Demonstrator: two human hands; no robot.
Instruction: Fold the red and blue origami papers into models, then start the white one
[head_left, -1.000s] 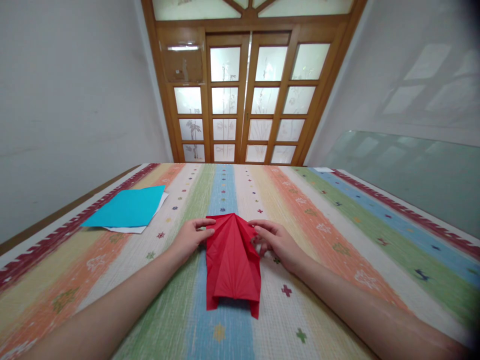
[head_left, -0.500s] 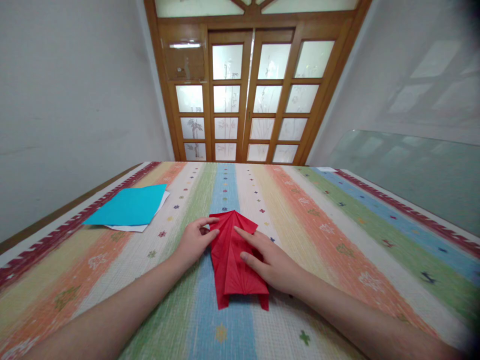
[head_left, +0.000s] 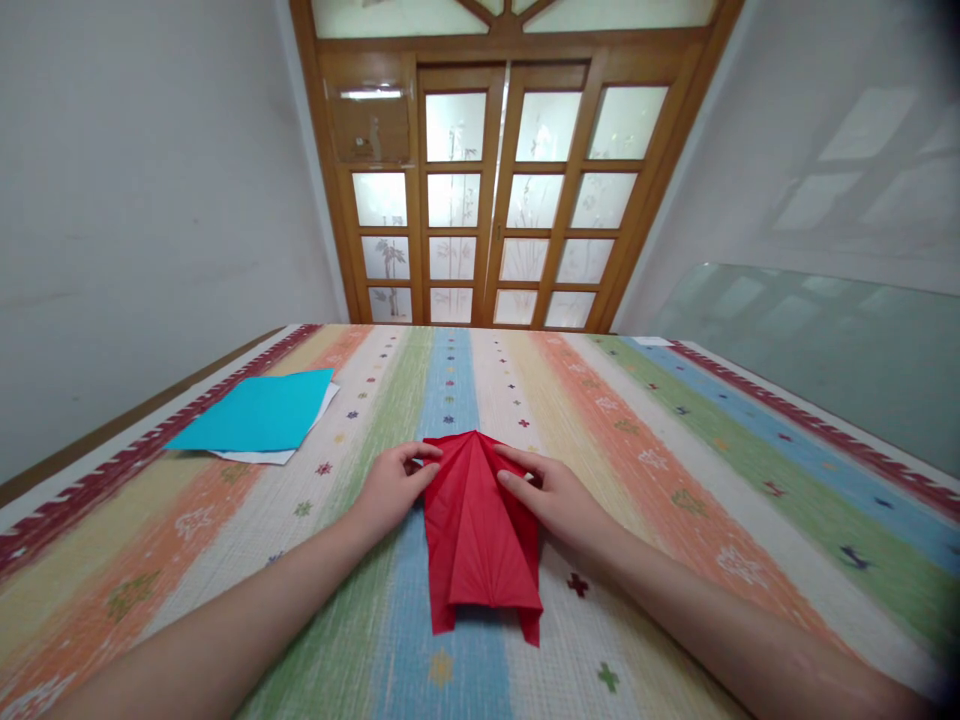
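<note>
A folded red paper (head_left: 480, 530) lies on the striped tablecloth (head_left: 675, 480), pointed end away from me, two small flaps at its near end. My left hand (head_left: 390, 487) rests at its upper left edge, fingertips pinching the paper near the tip. My right hand (head_left: 551, 495) lies on its upper right edge, fingers pressing the fold there. Both forearms reach in from the bottom corners.
A blue paper sheet (head_left: 259, 410) lies on a white sheet (head_left: 266, 455) at the table's far left. A wooden glazed door (head_left: 495, 190) stands behind the table. A glass panel (head_left: 810, 340) leans against the right wall.
My right hand has slid from the middle of the red paper out to its upper right edge. The paper's near end now lies lower in view. The left hand has hardly moved.
</note>
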